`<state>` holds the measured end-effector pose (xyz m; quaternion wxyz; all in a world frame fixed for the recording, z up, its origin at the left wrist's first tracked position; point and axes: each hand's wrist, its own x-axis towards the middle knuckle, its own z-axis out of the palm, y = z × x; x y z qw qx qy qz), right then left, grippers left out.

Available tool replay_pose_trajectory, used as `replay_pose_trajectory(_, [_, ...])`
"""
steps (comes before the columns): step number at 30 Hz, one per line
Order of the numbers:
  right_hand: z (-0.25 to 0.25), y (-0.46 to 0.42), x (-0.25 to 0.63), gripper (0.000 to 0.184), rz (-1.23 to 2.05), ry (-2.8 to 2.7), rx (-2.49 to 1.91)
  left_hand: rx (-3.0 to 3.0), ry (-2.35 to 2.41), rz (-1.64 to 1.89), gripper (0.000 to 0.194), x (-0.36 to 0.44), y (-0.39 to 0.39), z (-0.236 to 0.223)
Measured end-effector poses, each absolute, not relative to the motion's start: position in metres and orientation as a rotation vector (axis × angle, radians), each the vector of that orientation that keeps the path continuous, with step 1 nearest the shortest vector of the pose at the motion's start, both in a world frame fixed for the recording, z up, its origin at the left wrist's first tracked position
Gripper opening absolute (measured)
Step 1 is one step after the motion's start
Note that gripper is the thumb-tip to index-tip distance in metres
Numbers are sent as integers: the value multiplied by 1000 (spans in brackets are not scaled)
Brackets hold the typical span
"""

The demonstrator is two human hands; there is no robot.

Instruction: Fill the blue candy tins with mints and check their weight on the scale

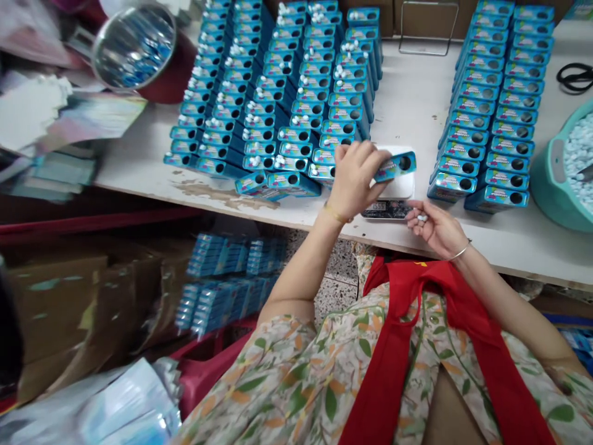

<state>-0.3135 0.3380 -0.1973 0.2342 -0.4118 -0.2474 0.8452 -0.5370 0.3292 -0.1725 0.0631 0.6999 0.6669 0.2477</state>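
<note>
My left hand (354,179) is closed around a small blue tin (396,167) with a round hole in its top, held just above a small white scale (393,194) near the table's front edge. My right hand (435,227) rests palm up beside the scale, fingers curled around a few small white candies (421,217). Rows of matching blue tins (278,93) stand to the left, some with white candies on top. Another block of blue tins (495,105) stands to the right.
A teal tub (553,179) of pale candies sits at the right edge. Black scissors (574,77) lie at the far right. A round metal bowl (134,46) and papers (69,117) are at the left. More blue tins (227,284) lie in crates under the white table (417,93).
</note>
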Motion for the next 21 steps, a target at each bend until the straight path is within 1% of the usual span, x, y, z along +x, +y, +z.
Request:
replay_pose_trajectory(4, [-179, 350, -336, 23, 2224, -570, -1073, 2193, 1974, 725, 31, -526, 314, -159])
replay_pose_trajectory(8, [-173, 352, -346, 20, 2238, -476, -1087, 2271, 1919, 663, 32, -524, 307, -164])
replay_pose_trajectory(12, [-166, 345, -348, 16, 2211, -478, -1008, 2276, 1977, 744, 26, -523, 294, -164])
replay_pose_trajectory(18, [-170, 343, -348, 15, 2217, -473, -1047, 2326, 1993, 672, 32, -525, 291, -178])
replay_pose_trajectory(21, [-171, 341, -345, 14, 2218, -515, -1048, 2396, 1957, 700, 31, -524, 288, -180])
